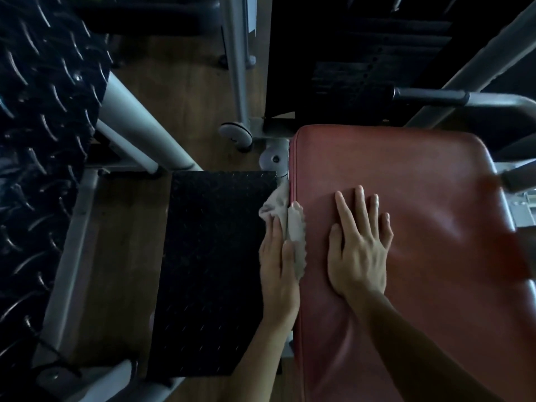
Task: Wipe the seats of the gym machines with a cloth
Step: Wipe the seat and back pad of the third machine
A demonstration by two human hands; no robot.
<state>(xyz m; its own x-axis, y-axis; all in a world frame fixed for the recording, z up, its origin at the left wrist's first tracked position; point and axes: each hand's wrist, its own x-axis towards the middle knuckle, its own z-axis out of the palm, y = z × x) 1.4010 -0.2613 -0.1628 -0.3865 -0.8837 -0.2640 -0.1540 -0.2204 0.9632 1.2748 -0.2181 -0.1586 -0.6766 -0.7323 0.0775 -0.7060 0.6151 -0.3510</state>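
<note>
Hands lie apart on the machine: the left hand [277, 265] runs along the left side of the red seat [406, 175] with fingers straight, pressing the grey cloth [295, 230] against the piped edge. The right hand [358, 250] rests flat on the top of the pad, fingers spread and holding nothing. The cloth is folded over that edge, part of it on the top surface beside the thumb and a bunched tail hanging past the fingertips toward the black footplate [214, 256]. The step in hand looks like wiping the side and seam of the seat. To do it well the person would likely keep the palm firm on the cloth and draw it along the whole edge in one line, so the seam gets cleaned rather than skipped. The loose tail should be gathered under the fingers so it does not drag on the footplate or catch on the grey frame bolt [274, 159] near the pad's corner. The right hand steadies the pad; it would have to lift away before the broad top gets its pass. Dim light hides any dirt left on the vinyl.
</note>
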